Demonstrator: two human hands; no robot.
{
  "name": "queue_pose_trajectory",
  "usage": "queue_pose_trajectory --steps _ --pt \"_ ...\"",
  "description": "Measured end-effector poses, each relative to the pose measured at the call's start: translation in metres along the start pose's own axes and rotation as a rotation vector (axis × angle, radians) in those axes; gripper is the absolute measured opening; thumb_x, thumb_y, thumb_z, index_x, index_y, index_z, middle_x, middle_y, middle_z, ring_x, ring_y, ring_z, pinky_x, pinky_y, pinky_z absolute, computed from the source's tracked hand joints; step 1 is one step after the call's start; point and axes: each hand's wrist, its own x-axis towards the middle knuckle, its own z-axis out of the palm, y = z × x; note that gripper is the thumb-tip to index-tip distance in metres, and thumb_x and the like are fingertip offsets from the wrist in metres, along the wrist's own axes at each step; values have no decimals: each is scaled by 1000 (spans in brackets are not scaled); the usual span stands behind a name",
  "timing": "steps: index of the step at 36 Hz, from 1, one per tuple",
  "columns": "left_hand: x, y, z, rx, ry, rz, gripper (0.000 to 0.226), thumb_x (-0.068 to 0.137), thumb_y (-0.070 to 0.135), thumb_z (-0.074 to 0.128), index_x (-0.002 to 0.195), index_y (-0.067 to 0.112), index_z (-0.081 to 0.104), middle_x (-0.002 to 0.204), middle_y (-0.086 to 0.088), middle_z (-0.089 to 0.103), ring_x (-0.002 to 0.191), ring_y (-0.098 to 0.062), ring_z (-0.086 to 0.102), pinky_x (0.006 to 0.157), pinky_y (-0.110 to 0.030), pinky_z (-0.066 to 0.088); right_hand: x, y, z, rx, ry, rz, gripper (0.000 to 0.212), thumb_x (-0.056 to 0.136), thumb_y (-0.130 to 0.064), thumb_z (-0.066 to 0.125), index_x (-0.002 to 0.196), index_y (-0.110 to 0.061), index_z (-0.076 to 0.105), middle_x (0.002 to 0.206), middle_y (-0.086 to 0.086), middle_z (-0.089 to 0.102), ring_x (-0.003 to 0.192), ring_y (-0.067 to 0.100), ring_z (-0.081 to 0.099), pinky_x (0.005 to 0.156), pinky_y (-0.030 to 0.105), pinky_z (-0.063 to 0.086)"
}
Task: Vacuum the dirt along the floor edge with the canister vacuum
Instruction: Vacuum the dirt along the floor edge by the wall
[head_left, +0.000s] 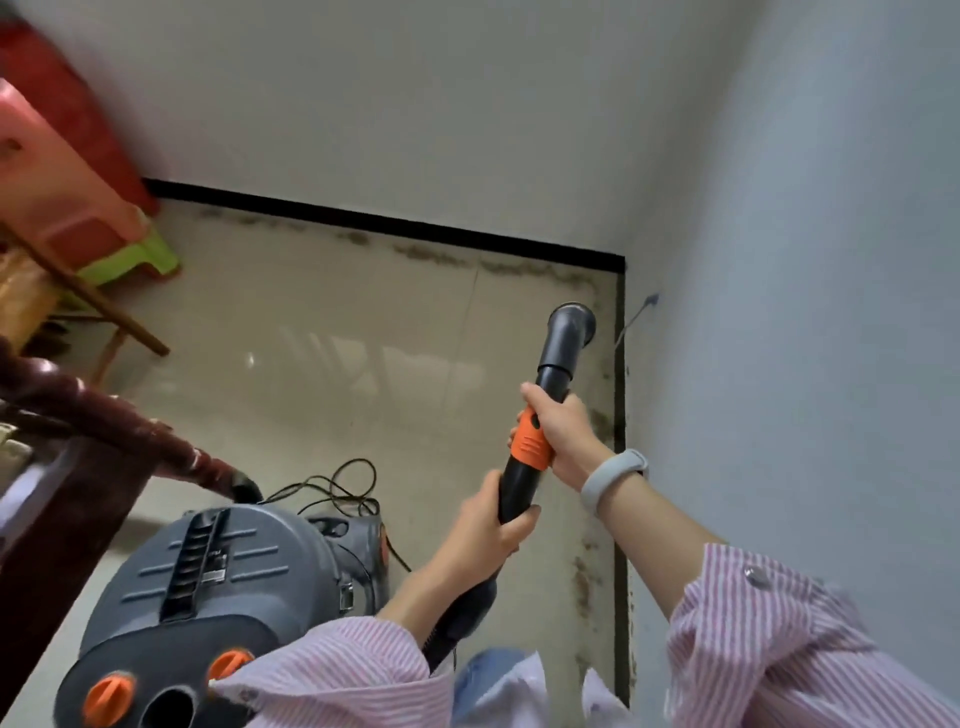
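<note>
1. The canister vacuum (218, 587) is cut off by the bottom edge, and its near side is covered by the left sleeve (332, 675).
2. The mouth of the round nozzle (571, 322) is turned away, so contact with the floor (337, 364) cannot be judged.
3. The wand (524, 467) is partly wrapped by the right hand (563, 434) and the left hand (485, 535); its lower end is lost behind the left wrist.
4. The stacked plastic stools (57, 171) are blurred and cropped at the left edge.
5. The dark red furniture (78, 467) is smeared and cropped; what it is cannot be told.
6. The blue mark on the wall (649, 301) is too small to identify.
</note>
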Motion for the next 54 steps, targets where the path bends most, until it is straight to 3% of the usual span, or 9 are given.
queue_pose_trajectory --steps 4,10,20,28,38,42,47,50,54 --pt "42 35 -23 -6 68 57 20 89 18 61 98 10 45 64 2 52 48 -11 50 52 -23 42 35 -50 21 -3 -30 -20 22 92 -8 53 75 -11 40 60 9 42 42 20 43 47 29 46" --pt "121 73 -64 -77 126 61 17 90 19 58 87 17 42 64 -3 53 45 -10 50 48 -20 41 113 -108 61 1 -109 -1 20 93 -14 56 81 -11 41 64 9 47 48 22 48 51 32 47" --pt "309 125 -185 -265 320 -7 18 91 19 57 99 8 45 66 -8 55 47 -14 52 47 -22 43 288 -214 194 -195 -330 15 27 87 -19 68 97 -9 44 70 7 50 50 20 54 52 30 51" --pt "408 175 -294 -328 442 -26 22 89 21 56 106 10 47 67 -6 56 47 -14 52 46 -23 43 377 -294 301 -243 -466 45 22 87 -20 68 90 -12 48 70 8 51 52 21 53 57 33 51" --pt "545 186 -424 -378 661 -83 28 88 20 58 115 19 50 67 0 57 49 -13 53 49 -24 43 508 -352 449 -377 -637 31 20 92 -18 61 80 -15 45 62 4 40 51 16 40 50 24 47" --pt "595 199 -481 -388 748 -77 31 90 21 58 118 17 47 67 1 56 46 -9 52 47 -17 42 558 -382 513 -410 -726 14 30 92 -18 60 71 -19 39 64 4 33 53 19 33 44 21 43" --pt "647 198 -556 -403 867 -92 21 90 21 57 109 15 50 58 -1 55 44 -11 53 51 -24 45 597 -407 599 -497 -827 -69 21 90 -23 64 93 -12 46 64 5 45 47 14 44 45 22 46" --pt "673 195 -605 -420 891 -61 12 92 19 56 95 27 47 57 -1 54 44 -11 52 51 -24 45 622 -420 651 -543 -843 -123 25 89 -25 65 95 -12 44 71 7 47 55 16 47 49 26 48" --pt "703 177 -685 -371 886 -92 23 89 20 59 110 16 50 60 0 55 45 -11 52 49 -21 43 661 -425 722 -481 -819 -60 26 87 -26 66 96 -15 44 70 7 49 58 21 51 58 33 50"
